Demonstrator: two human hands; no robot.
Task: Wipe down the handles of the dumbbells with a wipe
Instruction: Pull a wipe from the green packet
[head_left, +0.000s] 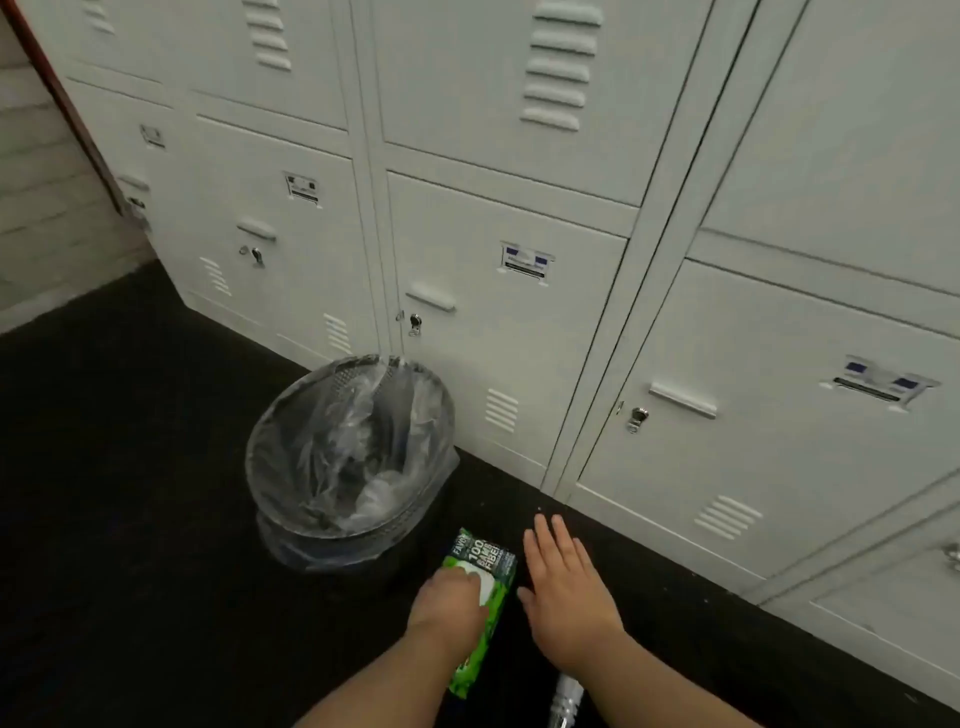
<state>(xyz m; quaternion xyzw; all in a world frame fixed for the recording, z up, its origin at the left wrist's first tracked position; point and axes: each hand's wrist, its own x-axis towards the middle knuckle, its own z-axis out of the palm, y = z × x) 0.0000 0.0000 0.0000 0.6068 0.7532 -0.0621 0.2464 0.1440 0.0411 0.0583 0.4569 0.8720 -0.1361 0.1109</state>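
The green pack of wipes (480, 608) lies on the dark floor (130, 493), just in front of the lined waste bin (348, 447) and a little toward the lockers (519, 322). Keeping the pack beside the bin makes sense: a used wipe can be dropped straight in.

The left hand (451, 597) presses down on the pack at its white opening flap, fingers curled as if pinching at a wipe or the flap; which of the two cannot be told. The right hand (566, 587) hovers flat just beside the pack, on the side away from the bin, fingers straight and holding nothing, probably ready to steady the pack while a sheet is pulled.

A ribbed metal bar (567, 701), likely a dumbbell handle, shows at the bottom edge, just beyond the pack's near end from the bin, under the right forearm. No loose wipe is out yet, so the wiping seems not yet begun.
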